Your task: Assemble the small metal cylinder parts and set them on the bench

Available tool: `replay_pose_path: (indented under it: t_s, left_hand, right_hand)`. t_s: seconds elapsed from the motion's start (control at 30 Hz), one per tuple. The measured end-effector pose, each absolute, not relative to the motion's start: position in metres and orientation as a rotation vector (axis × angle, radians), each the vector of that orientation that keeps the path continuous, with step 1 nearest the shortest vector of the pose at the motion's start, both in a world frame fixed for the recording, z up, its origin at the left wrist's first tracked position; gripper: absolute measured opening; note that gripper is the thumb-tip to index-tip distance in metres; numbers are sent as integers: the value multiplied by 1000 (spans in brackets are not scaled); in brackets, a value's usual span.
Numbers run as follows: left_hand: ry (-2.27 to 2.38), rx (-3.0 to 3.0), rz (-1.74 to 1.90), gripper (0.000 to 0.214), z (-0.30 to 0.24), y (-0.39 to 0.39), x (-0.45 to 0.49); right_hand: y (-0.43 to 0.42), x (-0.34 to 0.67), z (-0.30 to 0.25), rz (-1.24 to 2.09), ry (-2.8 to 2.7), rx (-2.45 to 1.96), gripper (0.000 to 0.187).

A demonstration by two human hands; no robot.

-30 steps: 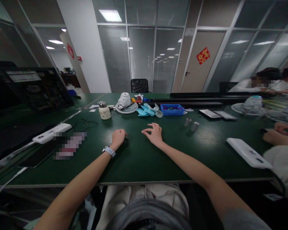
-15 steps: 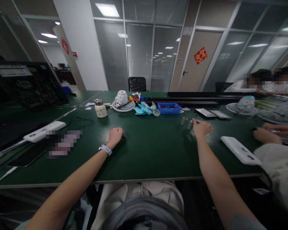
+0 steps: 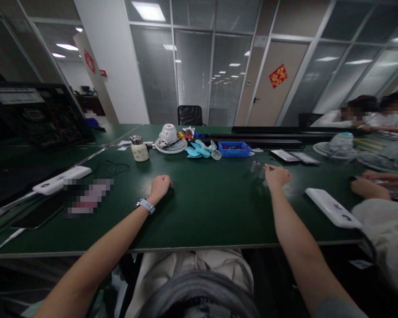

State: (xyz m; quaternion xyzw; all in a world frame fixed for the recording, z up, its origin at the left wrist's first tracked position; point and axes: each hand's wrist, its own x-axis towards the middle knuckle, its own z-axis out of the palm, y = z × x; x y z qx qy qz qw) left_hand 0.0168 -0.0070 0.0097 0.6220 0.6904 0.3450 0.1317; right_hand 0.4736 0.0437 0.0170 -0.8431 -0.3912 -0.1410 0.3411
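Note:
My left hand, with a watch on its wrist, rests on the green table. Its fingers are curled closed, and I see nothing in them. Farther right, my right hand is pinched at the edge of a small silvery cylinder. The fingertips partly cover this cylinder. Just left of it, a second, similar cylinder stands upright, apart from my hand. Both are too blurred for me to tell their exact kind.
Along the back lie a white fan head, light-blue fan blades and a blue tray. A cream jar stands left of them. White power strips lie right and left. A neighbour's hands work at far right.
My right hand has shifted slightly left, and its fingertips now cover more of the nearer cylinder. My left hand stays where it was.

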Motion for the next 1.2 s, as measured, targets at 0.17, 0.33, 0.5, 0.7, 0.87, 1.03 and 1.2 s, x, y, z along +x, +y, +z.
replay_pose_path:
  t_s: [0.17,0.33,0.5,0.7,0.87,1.03,1.2]
  left_hand:
    - [1989,1813,1003,39,9,-6,17]
    - [1982,1814,981,37,10,-8,19]
    - [1978,1799,989,37,11,-9,18]
    - [1982,1828,966,38,10,-9,19]
    - [1942,1875,991,37,7,-8,18]
    - [1753,2022,1097,33,11,-14,25]
    - [1412,2146,1348,37,22,-34,50]
  right_hand:
    - [45,473,14,-399,-1065,-2128,38]
    - [59,471,6,-580,-1135,-2067,53]
    - [75,468,1,-548,-1207,-2081,47]
    - [75,467,3,-549,-1218,-2033,42]
    - [60,445,21,-610,-1275,-1889,36]
    - [38,368,29,-426,-1451,-1619,34]
    - [5,274,17,-60,-1801,-1240,28]
